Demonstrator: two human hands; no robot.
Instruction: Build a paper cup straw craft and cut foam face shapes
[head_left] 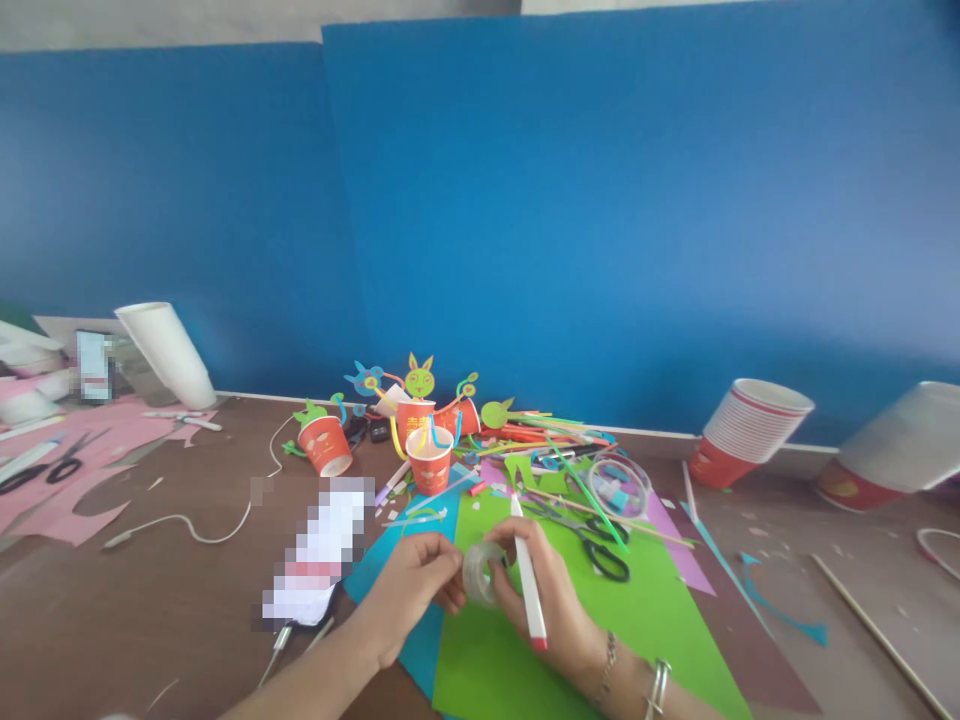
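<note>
A roll of clear tape (482,572) is held between both hands above the near edge of the desk (150,590), over a green sheet (570,620) and a blue sheet (409,570). The left hand (412,590) is pinched on the roll's left side with thumb and fingertips pressed together. The right hand (551,600) is closed around the roll's right side, and a white pen with a red end (528,580) is also gripped in it, lying across the fingers. Just beyond the hands, black scissors (600,545) are seen on the green sheet. Red paper cups with paper animals (420,430) are grouped toward the desk's far edge, and a stack of cups (742,430) lies tilted at the far right.
</note>
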